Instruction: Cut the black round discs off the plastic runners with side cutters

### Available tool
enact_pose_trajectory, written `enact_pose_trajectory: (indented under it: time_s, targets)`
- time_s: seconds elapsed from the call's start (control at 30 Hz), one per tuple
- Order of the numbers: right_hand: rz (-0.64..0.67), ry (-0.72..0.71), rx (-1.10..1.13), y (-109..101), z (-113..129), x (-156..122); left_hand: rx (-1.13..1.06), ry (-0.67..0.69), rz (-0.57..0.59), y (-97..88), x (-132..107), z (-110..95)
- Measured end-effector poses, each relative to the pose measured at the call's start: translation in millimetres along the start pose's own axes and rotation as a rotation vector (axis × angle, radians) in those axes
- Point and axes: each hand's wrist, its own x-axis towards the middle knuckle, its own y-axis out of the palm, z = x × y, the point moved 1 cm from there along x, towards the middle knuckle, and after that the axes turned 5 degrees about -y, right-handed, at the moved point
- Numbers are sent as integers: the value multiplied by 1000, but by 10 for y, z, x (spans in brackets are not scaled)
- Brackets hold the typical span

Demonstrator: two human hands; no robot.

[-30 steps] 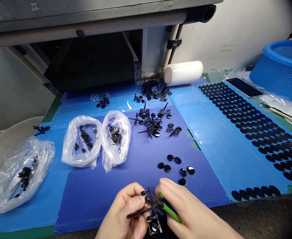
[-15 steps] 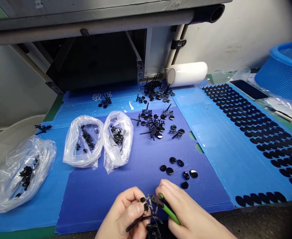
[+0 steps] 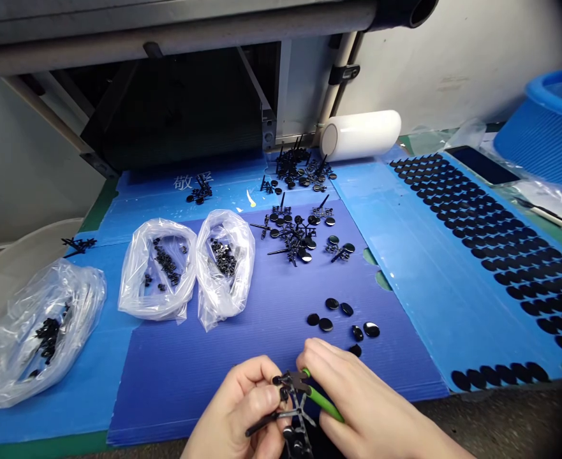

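Near the front edge of the blue board, my left hand (image 3: 245, 411) pinches a black plastic sprue (image 3: 300, 411) with small black parts on its branches. One dark stem of it sticks out to the left below my thumb. My right hand (image 3: 357, 401) is wrapped round green-handled cutting pliers (image 3: 326, 403). Their dark jaws are at the upper branch of the sprue, close to my left fingertips. Whether the jaws are fully closed is too small to tell. Several loose black oval discs (image 3: 326, 324) lie on the board just beyond my right hand.
Two clear plastic bags (image 3: 159, 306) (image 3: 221, 299) with small black parts stand left of centre. Another bag (image 3: 82, 319) lies far left. Black sprues (image 3: 295, 239) are heaped behind. Rows of black discs (image 3: 488, 233) cover the right board, by a phone (image 3: 481, 164) and a blue basket (image 3: 548, 134).
The plier jaws have shifted slightly left and down along the sprue's upper branch. My left hand keeps its pinch on the sprue. The whole view has tilted a little.
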Motion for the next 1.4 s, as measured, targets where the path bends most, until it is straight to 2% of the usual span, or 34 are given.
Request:
enact_pose_trajectory:
  time_s: [0.13,0.23,0.3,0.4,0.5,0.63,0.77,0.9,1.07,1.17,1.4]
  targets:
    - [37,27,-61,8,-23,7,9,-11,-27,-14,8,4]
    - [11,47,15,68,-90,-34,14,9,-59,-32,6,12]
    - [-52,114,168,103,-138,-69,34,23,-95,-50,11,18]
    - [-163,231,569,129,-145,-78,118,51,-169,-74,67,34]
    - [-277,229,877,137,-73,-32,264,59,-219,-77,207,69]
    - [-431,357,746,147,-90,-83,561,98,-290,-56,451,105]
    - [-544,507,702,138,-263,-335,789,116,-355,-19,622,112]
    - [-656,570,739,96,-358,-527,776,35,-270,47,687,157]
    - [-664,519,793,19,-299,-493,490,40,-129,112,651,208]
    - [-652,474,819,-2,-261,-423,405,66,-143,114,579,205]
    - [-580,417,929,15,-210,-226,400,138,-179,72,387,125]
